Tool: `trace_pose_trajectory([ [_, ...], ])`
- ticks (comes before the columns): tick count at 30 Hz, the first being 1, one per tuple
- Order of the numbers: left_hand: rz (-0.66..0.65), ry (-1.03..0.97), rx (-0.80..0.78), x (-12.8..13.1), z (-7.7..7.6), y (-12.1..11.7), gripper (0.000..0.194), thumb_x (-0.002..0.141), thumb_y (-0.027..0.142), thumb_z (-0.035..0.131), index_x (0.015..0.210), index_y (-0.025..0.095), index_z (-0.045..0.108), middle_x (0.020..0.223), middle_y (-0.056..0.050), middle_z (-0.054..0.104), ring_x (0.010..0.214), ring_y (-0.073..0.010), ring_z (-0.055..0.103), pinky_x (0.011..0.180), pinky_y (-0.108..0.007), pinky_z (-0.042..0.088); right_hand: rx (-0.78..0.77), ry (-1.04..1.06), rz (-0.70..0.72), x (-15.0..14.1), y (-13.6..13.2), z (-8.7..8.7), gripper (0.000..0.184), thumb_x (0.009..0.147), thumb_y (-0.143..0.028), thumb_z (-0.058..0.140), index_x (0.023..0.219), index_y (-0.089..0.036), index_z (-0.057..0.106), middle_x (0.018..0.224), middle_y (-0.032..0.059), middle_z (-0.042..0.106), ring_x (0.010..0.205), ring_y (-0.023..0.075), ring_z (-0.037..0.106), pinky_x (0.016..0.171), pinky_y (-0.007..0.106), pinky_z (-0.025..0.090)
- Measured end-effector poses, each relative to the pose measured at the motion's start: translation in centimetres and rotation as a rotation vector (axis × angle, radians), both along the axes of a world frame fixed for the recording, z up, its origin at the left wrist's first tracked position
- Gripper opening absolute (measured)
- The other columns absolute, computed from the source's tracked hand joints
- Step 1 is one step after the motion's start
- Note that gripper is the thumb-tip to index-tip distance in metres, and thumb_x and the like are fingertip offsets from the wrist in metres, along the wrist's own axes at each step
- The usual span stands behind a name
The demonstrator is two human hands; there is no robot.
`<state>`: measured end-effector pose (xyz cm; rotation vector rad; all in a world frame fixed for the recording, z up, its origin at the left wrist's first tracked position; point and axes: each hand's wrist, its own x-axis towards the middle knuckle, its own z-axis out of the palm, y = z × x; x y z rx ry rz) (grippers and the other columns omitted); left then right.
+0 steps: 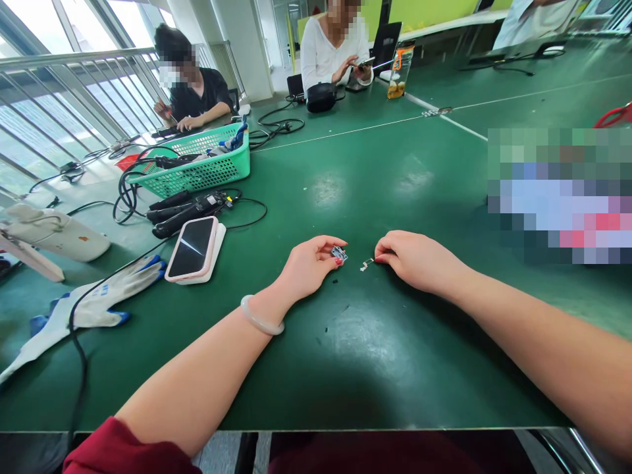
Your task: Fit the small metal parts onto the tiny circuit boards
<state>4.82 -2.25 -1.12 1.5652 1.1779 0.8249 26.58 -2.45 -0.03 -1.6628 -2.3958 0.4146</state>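
Observation:
Between the fingertips of my left hand is a small grey metallic piece with an open, frame-like shape; its exact kind is too small to make out. Opposite it, my right hand pinches a thin, bent metal piece by one end, and the other end points toward my left hand. The two pieces are apart, a short gap between them. Just below my left fingertips, a tiny black bit lies on the green tabletop.
On the left are a phone on a white box, a work glove under a black cable, and black tools. Behind them stands a green basket. Two people sit across the table, near a bottle. A blurred patch covers the right.

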Motion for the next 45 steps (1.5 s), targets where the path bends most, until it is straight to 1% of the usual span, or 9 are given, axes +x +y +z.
trace_pose_trajectory([
  [6,0.013,-0.021,0.005,0.1,0.0,0.1,0.033,0.073,0.005,0.062,0.104,0.014,0.065,0.092,-0.006,0.069,0.079,-0.0126,0.066,0.085,-0.033,0.053,0.079,0.048,0.113,-0.8,-0.6,-0.1,0.022,0.089,-0.018,0.041,0.081,-0.021,0.061,0.091,0.0027,0.063,0.076,0.0148,0.058,0.069,0.028,0.043],
  [10,0.015,-0.008,0.004,0.0,0.0,0.1,0.033,0.073,0.006,0.062,0.105,0.015,0.065,0.093,-0.006,0.069,0.079,-0.0125,0.066,0.085,-0.033,0.052,0.086,0.050,0.088,-0.3,-0.4,0.1,0.023,0.089,-0.020,0.041,0.082,-0.021,0.063,0.092,0.0024,0.064,0.079,0.0154,0.060,0.070,0.028,0.043],
  [15,0.014,0.008,0.005,0.0,0.0,0.1,0.033,0.073,0.007,0.062,0.105,0.015,0.065,0.094,-0.006,0.068,0.078,-0.0121,0.066,0.085,-0.033,0.052,0.050,0.014,0.088,0.7,0.1,0.0,0.016,0.085,-0.024,0.051,0.078,-0.022,0.064,0.090,0.0025,0.065,0.076,0.0162,0.060,0.066,0.030,0.043],
  [19,0.016,0.010,-0.002,0.0,0.1,0.0,0.033,0.073,0.007,0.063,0.105,0.015,0.065,0.094,-0.006,0.068,0.079,-0.0125,0.066,0.085,-0.033,0.052,0.073,0.014,0.101,0.5,-0.1,-0.2,0.019,0.087,-0.022,0.047,0.076,-0.022,0.063,0.088,0.0018,0.065,0.076,0.0157,0.060,0.066,0.029,0.043],
  [23,0.010,0.000,-0.012,0.1,0.1,0.0,0.033,0.073,0.008,0.063,0.105,0.014,0.065,0.096,-0.007,0.068,0.080,-0.0122,0.065,0.086,-0.033,0.052,0.151,0.029,0.203,-0.4,-0.8,0.1,0.021,0.090,-0.024,0.046,0.082,-0.022,0.065,0.092,0.0017,0.066,0.081,0.0156,0.061,0.069,0.028,0.043],
  [25,0.010,0.000,-0.011,0.1,0.1,0.0,0.032,0.073,0.008,0.064,0.104,0.014,0.065,0.097,-0.007,0.068,0.080,-0.0120,0.065,0.086,-0.033,0.052,0.188,-0.020,0.263,-0.7,-1.1,0.2,0.022,0.091,-0.025,0.045,0.084,-0.022,0.066,0.092,0.0021,0.066,0.081,0.0160,0.062,0.068,0.028,0.043],
  [28,0.021,0.015,-0.003,0.1,0.1,0.0,0.031,0.072,0.008,0.065,0.103,0.014,0.065,0.097,-0.007,0.068,0.080,-0.0119,0.065,0.086,-0.033,0.052,0.230,-0.119,0.300,-0.7,-1.2,0.3,0.026,0.092,-0.024,0.043,0.085,-0.022,0.068,0.092,0.0025,0.067,0.080,0.0164,0.062,0.064,0.028,0.042],
  [33,0.026,0.027,0.005,0.1,0.3,0.0,0.030,0.071,0.010,0.068,0.101,0.014,0.065,0.098,-0.007,0.069,0.081,-0.0123,0.065,0.087,-0.034,0.052,0.253,-0.169,0.321,-0.4,-1.1,0.3,0.025,0.090,-0.018,0.045,0.084,-0.024,0.069,0.092,0.0015,0.068,0.078,0.0154,0.061,0.060,0.027,0.039],
  [45,0.017,0.036,0.030,0.0,0.2,-0.1,0.028,0.070,0.013,0.070,0.097,0.015,0.065,0.094,-0.006,0.070,0.082,-0.0138,0.066,0.084,-0.034,0.053,0.212,-0.041,0.304,-0.1,0.1,-0.8,0.020,0.088,-0.017,0.046,0.081,-0.022,0.064,0.089,0.0005,0.065,0.071,0.0133,0.059,0.062,0.026,0.040],
])
